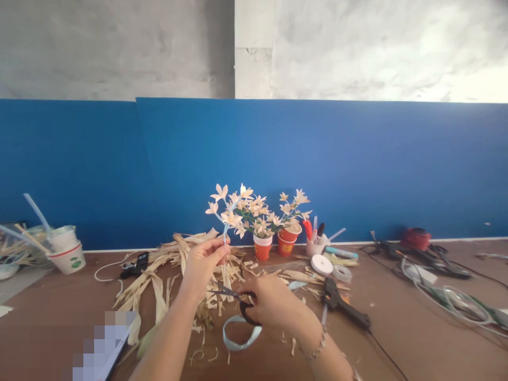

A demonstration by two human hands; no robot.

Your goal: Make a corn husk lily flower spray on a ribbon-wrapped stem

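My left hand point(207, 255) pinches the stem of an upright spray of pale handmade flowers point(230, 217), whose thin branches look light blue. In my right hand point(266, 297) is a pair of black-handled scissors point(246, 306), its blades pointing left, just below my left hand and close to the lower stem. Whether the blades touch the stem I cannot tell. A loop of light blue ribbon point(242, 346) lies on the table under the scissors. Behind the held spray, more pale flowers stand in red paper cups point(262, 248).
Dried husks point(159, 275) are heaped at the left. To the right lie a black glue gun point(345, 307) with its cord, a white ribbon roll point(321, 265) and a cup of pens point(314, 246). Tangled cables point(448, 296) cover the far right. White cups point(67, 256) stand far left.
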